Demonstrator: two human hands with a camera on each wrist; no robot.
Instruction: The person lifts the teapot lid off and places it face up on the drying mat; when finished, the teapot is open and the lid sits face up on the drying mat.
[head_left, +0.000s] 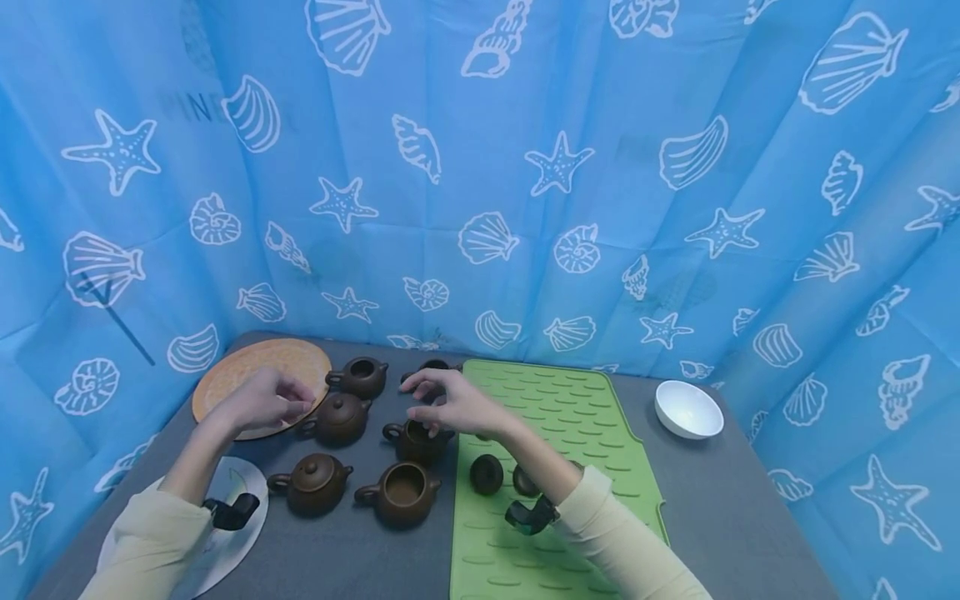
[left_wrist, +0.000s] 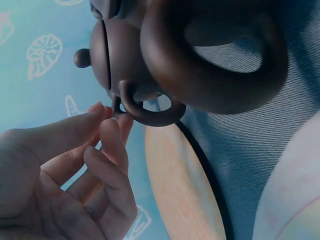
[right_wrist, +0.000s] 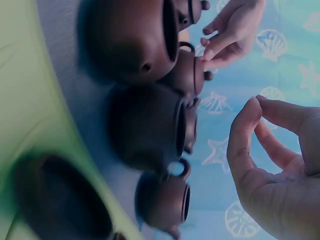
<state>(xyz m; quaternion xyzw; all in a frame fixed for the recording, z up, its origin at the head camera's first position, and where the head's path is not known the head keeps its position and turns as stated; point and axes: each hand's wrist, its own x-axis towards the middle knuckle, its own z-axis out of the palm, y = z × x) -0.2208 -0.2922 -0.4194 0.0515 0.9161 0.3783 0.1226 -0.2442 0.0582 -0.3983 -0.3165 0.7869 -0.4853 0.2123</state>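
Note:
Several small brown clay teapots stand in rows on the grey table. My left hand (head_left: 298,400) hovers beside the lidded teapot (head_left: 339,418) in the middle row. Its relaxed, empty fingertips (left_wrist: 102,117) lie just short of that teapot's ring handle (left_wrist: 150,111). My right hand (head_left: 427,410) hangs over a lidless teapot (head_left: 416,442) with its fingers loosely curved downward. In the right wrist view this hand (right_wrist: 257,107) holds nothing. Two loose lids (head_left: 487,473) lie on the green mat (head_left: 570,408) under my right forearm.
An orange round plate (head_left: 247,371) lies at the back left, and a white plate (head_left: 225,542) sits near the front left. A white bowl (head_left: 688,408) stands right of the mat. A blue curtain with shell prints encloses the table.

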